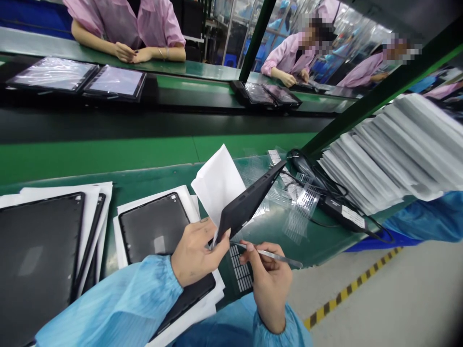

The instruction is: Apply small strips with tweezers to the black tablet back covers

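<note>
My left hand (193,250) gripped a black tablet shell (249,200), tilted up on edge over the green bench (152,176), with a white sheet (217,185) behind it. My right hand (269,284) pinched thin metal tweezers (271,255) just above a label sheet (240,270). A second shell (154,226) and a third shell (36,260) lay flat on paper; whether they were labelled, I could not tell. No box or bin showed. Film-covered tablets (54,72) sat in pairs on the conveyor (181,115).

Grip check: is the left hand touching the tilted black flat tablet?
Touching. Head view: left hand thumb presses the lower corner of the tilted black flat tablet; right hand holds a thin metal tool.
</note>
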`<state>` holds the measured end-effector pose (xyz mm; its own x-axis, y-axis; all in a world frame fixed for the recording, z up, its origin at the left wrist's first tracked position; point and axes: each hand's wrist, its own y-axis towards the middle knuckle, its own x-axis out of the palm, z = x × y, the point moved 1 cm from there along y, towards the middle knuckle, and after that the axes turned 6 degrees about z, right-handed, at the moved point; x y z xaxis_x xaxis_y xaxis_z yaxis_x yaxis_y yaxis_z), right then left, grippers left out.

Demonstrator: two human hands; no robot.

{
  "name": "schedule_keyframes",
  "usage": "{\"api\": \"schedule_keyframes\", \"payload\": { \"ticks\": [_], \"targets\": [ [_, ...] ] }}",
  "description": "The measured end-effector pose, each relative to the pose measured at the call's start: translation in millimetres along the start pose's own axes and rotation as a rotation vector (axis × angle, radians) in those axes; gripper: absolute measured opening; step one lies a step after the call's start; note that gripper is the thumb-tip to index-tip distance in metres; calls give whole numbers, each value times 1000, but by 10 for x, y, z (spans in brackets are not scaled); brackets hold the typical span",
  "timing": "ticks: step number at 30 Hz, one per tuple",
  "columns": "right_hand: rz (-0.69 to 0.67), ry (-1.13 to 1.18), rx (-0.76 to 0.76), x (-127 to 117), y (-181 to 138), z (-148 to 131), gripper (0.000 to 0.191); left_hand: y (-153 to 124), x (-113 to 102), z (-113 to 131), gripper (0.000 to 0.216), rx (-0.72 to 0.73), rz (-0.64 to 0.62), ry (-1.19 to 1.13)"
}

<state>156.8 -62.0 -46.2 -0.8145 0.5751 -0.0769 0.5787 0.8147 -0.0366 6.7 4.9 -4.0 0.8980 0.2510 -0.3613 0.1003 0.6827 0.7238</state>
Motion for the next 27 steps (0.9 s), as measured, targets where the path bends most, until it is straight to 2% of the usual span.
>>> {"api": "schedule_keyframes", "payload": {
  "ticks": [10, 14, 17, 23, 27],
  "targets": [
    [47, -10, -25, 24, -35, -39, 22, 13, 9, -22, 33, 24, 13, 64],
    [29, -11, -46, 17, -43, -17, 20, 2, 9, -19, 27, 25, -6, 99],
    [0, -22, -50, 3, -51, 5, 17, -1, 8, -22, 32, 38, -9, 110],
    [-14, -59, -69, -6, -40, 36, 15, 10, 3, -19, 39, 50, -9, 63],
    [-27, -25, -70, -20, -37, 44, 15, 26, -1, -8, 34, 33, -20, 6]
  ]
}}
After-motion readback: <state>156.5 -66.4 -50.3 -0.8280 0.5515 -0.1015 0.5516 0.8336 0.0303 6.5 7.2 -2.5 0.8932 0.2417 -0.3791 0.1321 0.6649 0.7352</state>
